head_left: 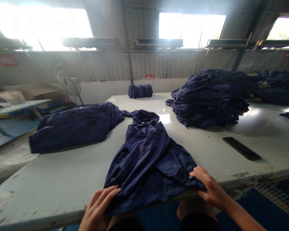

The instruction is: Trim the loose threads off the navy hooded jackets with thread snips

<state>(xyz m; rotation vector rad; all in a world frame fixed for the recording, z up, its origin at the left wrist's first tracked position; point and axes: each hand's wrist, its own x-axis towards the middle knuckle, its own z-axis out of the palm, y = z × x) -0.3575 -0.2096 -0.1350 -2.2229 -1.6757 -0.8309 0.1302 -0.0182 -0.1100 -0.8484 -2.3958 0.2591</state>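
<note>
Head view looks down on a pale work table (50, 183), and nearest of all are the two bare hands at its near edge. Left hand (98, 207) lies at the near-left corner of a navy jacket (146, 160), fingers bent and pressing on the hem where it hangs slightly over the table edge; whether they actually pinch the cloth or only rest on it is hard to tell from this angle. Right hand (208, 187) is at the near-right corner, fingers curled and gripping a fold of the hem.

Spread flat on the table in front of the person, the jacket has its hem near and its hood far, narrowing toward the hood. Its cloth looks thin, shiny and full of small creases, much like a light rain shell: probably very light, limp, and slick enough to slide on the smooth tabletop and slip through a loose grip. It has no stiffness to hold a shape, so the hem corners, the seams or the hood edge seem the surest places to take hold, with a firm pinch.

Just beyond on the left lies a folded navy bundle (74, 126). On the right a dark phone (242, 148) lies flat. Farther right is a tall pile of navy garments (207, 99), and at the far end sits a small rolled bundle (140, 91).
</note>
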